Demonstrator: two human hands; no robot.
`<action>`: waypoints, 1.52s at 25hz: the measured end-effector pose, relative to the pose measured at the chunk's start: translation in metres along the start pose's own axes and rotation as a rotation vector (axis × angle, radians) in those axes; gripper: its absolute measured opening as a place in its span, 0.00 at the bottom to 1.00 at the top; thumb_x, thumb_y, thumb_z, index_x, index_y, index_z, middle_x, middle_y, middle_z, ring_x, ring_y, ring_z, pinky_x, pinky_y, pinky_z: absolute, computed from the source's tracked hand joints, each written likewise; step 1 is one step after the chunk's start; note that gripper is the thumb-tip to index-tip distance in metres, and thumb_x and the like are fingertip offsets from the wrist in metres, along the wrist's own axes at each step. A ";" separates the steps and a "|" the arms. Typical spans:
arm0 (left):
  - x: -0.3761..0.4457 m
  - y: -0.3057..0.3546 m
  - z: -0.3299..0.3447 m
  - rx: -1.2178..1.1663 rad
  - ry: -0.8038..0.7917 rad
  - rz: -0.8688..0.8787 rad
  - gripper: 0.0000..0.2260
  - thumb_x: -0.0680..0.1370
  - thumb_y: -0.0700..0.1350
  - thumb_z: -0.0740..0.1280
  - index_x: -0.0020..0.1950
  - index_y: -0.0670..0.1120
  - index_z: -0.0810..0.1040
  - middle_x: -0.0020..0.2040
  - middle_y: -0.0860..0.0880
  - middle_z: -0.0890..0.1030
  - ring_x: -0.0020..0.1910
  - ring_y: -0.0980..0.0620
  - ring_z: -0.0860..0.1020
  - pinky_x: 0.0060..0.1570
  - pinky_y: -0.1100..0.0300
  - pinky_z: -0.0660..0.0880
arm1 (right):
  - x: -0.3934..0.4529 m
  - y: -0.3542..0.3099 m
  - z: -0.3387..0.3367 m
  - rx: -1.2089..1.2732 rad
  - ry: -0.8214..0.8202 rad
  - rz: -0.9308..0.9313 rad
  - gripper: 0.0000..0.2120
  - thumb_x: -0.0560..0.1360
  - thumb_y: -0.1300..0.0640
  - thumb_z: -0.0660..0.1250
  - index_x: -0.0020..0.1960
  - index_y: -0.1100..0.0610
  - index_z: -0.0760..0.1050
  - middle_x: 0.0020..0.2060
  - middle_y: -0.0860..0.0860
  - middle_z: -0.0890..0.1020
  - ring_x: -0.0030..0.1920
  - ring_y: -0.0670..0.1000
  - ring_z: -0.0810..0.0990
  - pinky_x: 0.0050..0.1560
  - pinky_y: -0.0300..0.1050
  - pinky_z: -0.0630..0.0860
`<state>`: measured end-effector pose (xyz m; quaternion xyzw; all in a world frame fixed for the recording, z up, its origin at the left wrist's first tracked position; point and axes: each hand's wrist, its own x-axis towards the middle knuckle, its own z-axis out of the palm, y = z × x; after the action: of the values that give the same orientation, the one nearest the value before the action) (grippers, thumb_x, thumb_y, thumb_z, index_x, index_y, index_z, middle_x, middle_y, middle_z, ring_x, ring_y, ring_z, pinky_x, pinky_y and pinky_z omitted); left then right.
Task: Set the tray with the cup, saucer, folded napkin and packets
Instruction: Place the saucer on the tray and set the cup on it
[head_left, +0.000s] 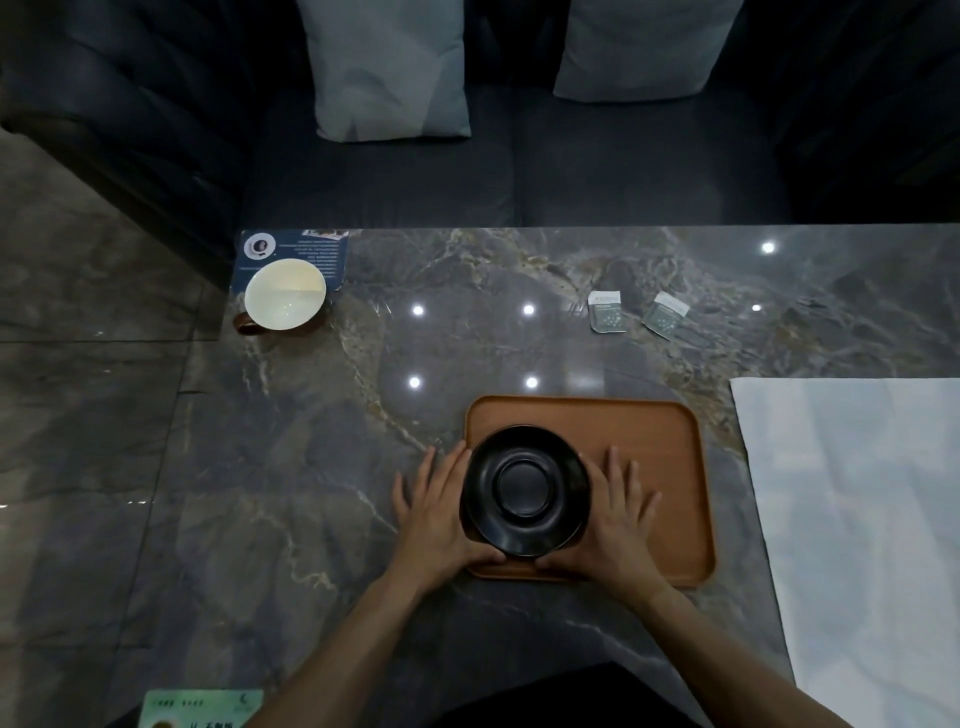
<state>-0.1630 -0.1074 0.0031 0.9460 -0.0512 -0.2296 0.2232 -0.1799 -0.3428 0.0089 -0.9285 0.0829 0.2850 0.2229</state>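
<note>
A black saucer sits over the left part of the brown wooden tray. My left hand cups the saucer's left edge and my right hand cups its right edge, thumbs under the near rim. The cup, white inside with a brown handle, stands at the table's far left corner. Two small packets lie at the far right. A white napkin lies spread flat to the right of the tray.
The marble table ends at a dark sofa with two grey cushions behind it. A blue printed card lies under the cup. A green card lies at the near left edge.
</note>
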 end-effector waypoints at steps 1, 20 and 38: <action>0.000 -0.001 0.000 -0.001 0.002 0.001 0.59 0.55 0.72 0.71 0.78 0.59 0.43 0.79 0.60 0.47 0.76 0.57 0.36 0.71 0.40 0.33 | 0.000 0.000 0.001 -0.007 0.000 0.003 0.68 0.49 0.25 0.72 0.77 0.43 0.37 0.78 0.52 0.34 0.76 0.60 0.33 0.71 0.72 0.36; 0.003 -0.014 0.005 0.001 0.015 0.008 0.57 0.54 0.77 0.66 0.77 0.62 0.43 0.79 0.61 0.52 0.75 0.62 0.36 0.71 0.40 0.33 | 0.004 0.004 0.010 -0.044 0.048 0.026 0.69 0.44 0.19 0.64 0.75 0.38 0.33 0.78 0.51 0.34 0.76 0.58 0.32 0.71 0.71 0.35; -0.053 -0.003 -0.022 -0.171 0.041 -0.205 0.45 0.61 0.65 0.77 0.74 0.53 0.66 0.69 0.50 0.69 0.68 0.49 0.69 0.68 0.53 0.68 | -0.030 0.025 -0.051 -0.183 0.012 -0.293 0.23 0.74 0.40 0.65 0.67 0.45 0.71 0.66 0.47 0.74 0.64 0.54 0.71 0.62 0.48 0.70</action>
<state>-0.1999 -0.0856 0.0407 0.9283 0.0701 -0.2351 0.2794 -0.1864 -0.3875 0.0543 -0.9487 -0.0783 0.2505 0.1762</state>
